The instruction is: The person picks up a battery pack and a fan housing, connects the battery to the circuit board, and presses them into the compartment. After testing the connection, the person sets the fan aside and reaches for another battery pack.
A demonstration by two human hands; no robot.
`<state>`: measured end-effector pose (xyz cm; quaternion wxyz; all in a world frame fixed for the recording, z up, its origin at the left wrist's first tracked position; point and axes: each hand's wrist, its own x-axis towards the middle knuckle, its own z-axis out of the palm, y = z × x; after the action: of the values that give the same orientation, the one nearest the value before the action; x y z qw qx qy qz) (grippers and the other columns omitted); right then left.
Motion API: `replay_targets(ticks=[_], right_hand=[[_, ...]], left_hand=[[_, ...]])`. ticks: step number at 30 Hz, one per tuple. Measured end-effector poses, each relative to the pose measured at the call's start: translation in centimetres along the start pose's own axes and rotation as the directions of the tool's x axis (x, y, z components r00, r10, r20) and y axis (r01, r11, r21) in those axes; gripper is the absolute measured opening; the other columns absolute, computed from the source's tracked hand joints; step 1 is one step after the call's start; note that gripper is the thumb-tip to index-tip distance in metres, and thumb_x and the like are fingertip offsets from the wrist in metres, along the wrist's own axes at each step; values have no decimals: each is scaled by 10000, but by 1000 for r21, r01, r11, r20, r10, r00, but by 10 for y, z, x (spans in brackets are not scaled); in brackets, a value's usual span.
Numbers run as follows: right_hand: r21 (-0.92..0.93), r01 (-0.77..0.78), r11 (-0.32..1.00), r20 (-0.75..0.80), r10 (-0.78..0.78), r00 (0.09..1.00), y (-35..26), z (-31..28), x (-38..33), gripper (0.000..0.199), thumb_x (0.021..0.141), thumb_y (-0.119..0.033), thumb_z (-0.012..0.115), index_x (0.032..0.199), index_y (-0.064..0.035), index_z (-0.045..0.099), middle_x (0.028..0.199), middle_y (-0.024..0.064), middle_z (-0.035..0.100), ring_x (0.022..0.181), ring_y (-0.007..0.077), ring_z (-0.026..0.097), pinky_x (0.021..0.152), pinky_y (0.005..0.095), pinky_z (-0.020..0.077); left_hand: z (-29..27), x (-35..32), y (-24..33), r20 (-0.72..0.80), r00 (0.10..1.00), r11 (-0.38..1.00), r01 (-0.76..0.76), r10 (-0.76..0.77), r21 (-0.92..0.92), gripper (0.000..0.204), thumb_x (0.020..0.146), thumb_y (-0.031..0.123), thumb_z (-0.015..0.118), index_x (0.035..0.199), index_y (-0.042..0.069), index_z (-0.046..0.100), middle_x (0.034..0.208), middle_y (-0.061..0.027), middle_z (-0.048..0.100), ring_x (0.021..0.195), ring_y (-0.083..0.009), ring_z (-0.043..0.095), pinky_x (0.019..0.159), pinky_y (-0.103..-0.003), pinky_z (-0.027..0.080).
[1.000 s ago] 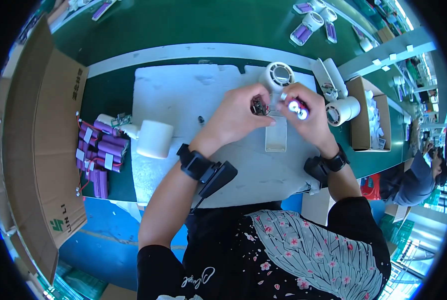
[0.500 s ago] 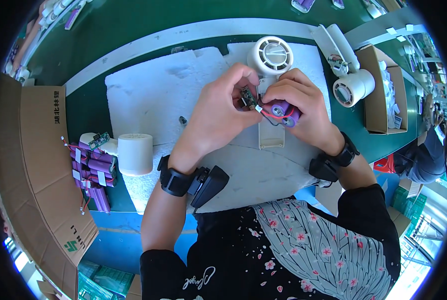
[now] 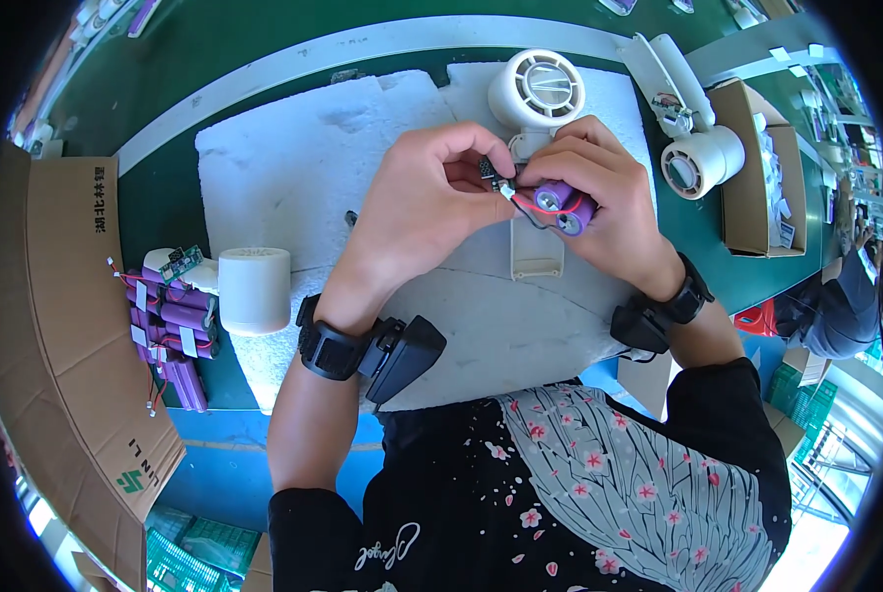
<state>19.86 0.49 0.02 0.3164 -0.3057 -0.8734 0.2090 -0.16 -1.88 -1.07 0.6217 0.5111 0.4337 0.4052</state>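
A green surface [image 3: 214, 212] carries a white foam sheet [image 3: 303, 178], with a white fan housing [image 3: 536, 94] at its far edge. Above the sheet, the left hand [image 3: 417, 212] has its grip pinching a small circuit board [image 3: 491, 173]. The right hand [image 3: 609, 212] has its grip closed around a purple battery cell [image 3: 565, 205], touching the board.

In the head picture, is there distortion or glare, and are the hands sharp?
Head view: strong fisheye bending, the white foam sheet edges curve near the black rim; bright glare at lower right; left hand, right hand and purple battery are sharp.
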Motion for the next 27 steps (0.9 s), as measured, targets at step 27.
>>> replay_targets(ticks=[27], right_hand=[[-11, 22, 1000, 120, -21, 993, -3, -7, 0, 256, 581, 18, 776, 795, -31, 643, 872, 84, 621, 874, 294, 555, 764, 362, 480]], left_hand=[[3, -3, 4, 121, 954, 914, -298, 274, 275, 319, 755, -115, 667, 1050, -4, 621, 918, -42, 638, 845, -100, 620, 763, -249, 537]])
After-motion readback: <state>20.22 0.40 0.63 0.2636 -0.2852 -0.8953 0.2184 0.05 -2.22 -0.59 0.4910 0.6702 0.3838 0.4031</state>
